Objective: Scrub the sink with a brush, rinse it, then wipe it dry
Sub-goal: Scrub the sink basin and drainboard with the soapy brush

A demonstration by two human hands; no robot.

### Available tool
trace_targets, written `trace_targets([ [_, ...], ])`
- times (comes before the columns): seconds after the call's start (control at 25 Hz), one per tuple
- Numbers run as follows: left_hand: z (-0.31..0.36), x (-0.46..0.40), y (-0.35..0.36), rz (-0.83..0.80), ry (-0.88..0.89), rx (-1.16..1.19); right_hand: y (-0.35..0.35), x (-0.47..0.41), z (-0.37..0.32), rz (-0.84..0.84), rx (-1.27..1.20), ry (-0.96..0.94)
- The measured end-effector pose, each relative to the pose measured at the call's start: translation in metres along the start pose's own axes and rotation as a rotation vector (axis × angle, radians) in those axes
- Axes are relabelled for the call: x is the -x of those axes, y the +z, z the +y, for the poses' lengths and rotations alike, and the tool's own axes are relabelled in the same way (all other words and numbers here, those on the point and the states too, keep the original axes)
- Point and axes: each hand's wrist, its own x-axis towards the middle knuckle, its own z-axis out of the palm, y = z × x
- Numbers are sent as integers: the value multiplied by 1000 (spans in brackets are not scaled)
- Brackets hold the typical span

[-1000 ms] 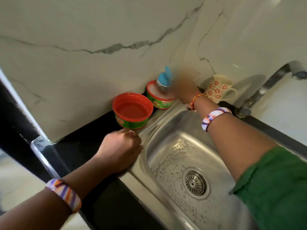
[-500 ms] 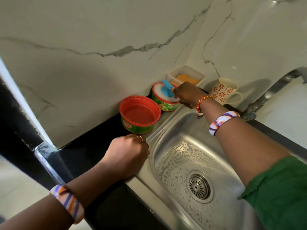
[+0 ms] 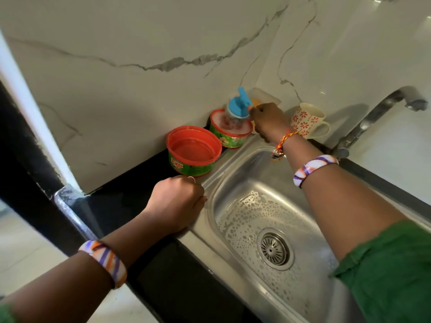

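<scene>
- Overall, we see a white marble-patterned wall with grey veins filling the upper half of the view, meeting at a corner behind the sink.
- We find the stainless-steel sink set into a black countertop; its basin floor is covered with a film of soapy bubbles around a round slotted drain.
- We note a curved metal tap rising at the far right of the sink, its spout blurred.
- We see the right hand reaching over the back rim of the sink, fingers curled round the brush at its near side.
- We see the left hand resting on the left rim of the sink with the fingers curled under; a ring shows on one finger, and whether it holds anything we cannot tell.
- We identify the brush by its round blue cap with an upright blue tab and pale bristles below; it is tilted and its bristles dip into the far tub, which is green-sided, red-rimmed and filled with whitish soap.
- We see a near tub of the same kind just beside it, open, with a red interior; its green label bears red lettering that appears to read "EXO", partly hidden.
- We note a cream mug with red flower prints beside the right wrist, and a clear tray with something orange inside behind the hand.
- We see striped bangles on both wrists and a red-yellow thread on the right.
</scene>
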Motion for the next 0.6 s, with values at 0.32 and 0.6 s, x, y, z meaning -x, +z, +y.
trace_targets([
  [0.32,8,2,-6,-57,-134,32,-6,45,28,-71,-733,294],
  [0.6,82,4,-21,-182,-172,185,-111,135,99,-323,-776,415],
])
